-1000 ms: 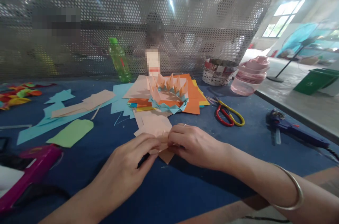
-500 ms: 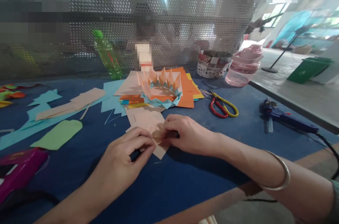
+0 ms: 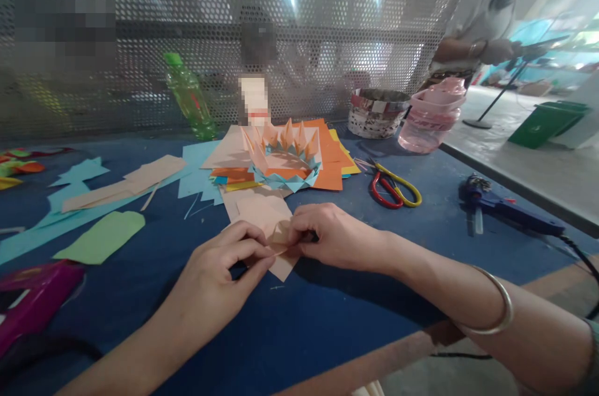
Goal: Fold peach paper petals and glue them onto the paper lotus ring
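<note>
The small peach paper (image 3: 281,251) is right in front of you, at the centre of the dial, raised a little over a peach sheet whose corner points toward six o'clock. Your left hand (image 3: 224,259) pinches it from nine o'clock and your right hand (image 3: 330,237) from three, both close together with thumb against fingers; the double grip probably keeps such a light piece steady and its edge true. How far it is folded you can't tell, as your fingers cover much of it. Just beyond, at twelve, more peach sheets (image 3: 255,212) lie flat, handy for either hand. Past those, the pointed paper ring (image 3: 292,185) sits on the stack of coloured paper (image 3: 333,176), perhaps up there to spare its standing points from your forearms. At two o'clock lie the scissors (image 3: 393,175), handles turned toward you, which would make them easy to grasp. The blue glue gun (image 3: 515,212) rests near three, seemingly kept well apart from the loose paper. The green paper (image 3: 103,237) lies between nine and ten, and the green bottle (image 3: 189,96) leans at eleven, against the mesh screen (image 3: 299,96).
</note>
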Motion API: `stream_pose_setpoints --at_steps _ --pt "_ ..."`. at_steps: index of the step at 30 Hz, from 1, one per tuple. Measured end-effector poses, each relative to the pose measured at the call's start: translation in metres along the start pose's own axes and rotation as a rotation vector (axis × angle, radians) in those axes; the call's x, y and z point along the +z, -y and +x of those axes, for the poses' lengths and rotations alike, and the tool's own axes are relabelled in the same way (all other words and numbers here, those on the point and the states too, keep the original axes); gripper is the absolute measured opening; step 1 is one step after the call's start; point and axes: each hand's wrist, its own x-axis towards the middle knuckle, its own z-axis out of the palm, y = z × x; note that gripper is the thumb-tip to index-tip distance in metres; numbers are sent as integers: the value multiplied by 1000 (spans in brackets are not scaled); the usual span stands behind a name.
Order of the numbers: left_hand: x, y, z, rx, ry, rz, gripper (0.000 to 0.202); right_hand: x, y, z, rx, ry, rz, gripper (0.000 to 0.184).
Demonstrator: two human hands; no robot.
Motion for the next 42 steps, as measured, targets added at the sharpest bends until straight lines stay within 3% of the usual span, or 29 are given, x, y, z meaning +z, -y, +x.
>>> stream_pose_setpoints --at_steps 5,12,35,42 --pt "-2 -1 4 -86 37 -11 23 -1 0 0 94 18 5 17" --pt "0 -5 8 -154 25 25 29 3 4 -2 96 -20 -159 11" --pt "3 -4 14 -168 4 77 28 6 5 -2 168 -29 -232 6" --pt "2 -1 13 -183 -11 109 25 5 4 -3 205 -32 -165 19"
